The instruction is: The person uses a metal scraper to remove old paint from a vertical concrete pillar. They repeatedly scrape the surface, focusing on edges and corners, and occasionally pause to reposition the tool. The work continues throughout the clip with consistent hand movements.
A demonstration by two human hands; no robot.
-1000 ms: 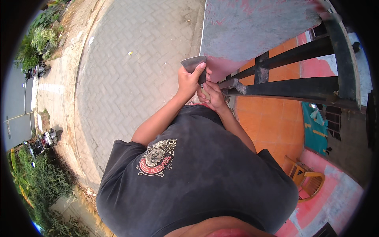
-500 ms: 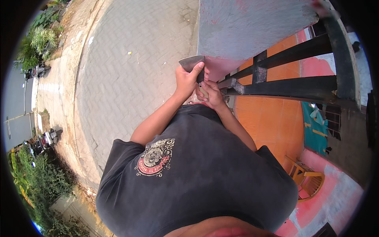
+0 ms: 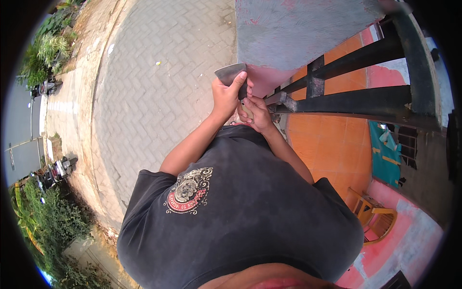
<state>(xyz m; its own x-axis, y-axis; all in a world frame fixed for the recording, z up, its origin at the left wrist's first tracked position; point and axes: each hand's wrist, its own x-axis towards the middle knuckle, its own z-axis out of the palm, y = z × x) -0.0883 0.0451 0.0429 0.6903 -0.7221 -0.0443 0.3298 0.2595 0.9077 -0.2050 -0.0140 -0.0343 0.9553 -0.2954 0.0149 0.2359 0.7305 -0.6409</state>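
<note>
Daylight glares off the sidewalk (image 3: 62, 108) at left; the grey paving (image 3: 159, 101) lies in softer light. Edges bow toward blackened corners.

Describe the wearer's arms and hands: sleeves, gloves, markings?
Left hand and right hand are ungloved; no watch or bracelet shows. Forearms are bare. Sleeves are short, plain, faded black, part of a T-shirt with a cream-and-red print on the left chest. No cables visible.
</note>
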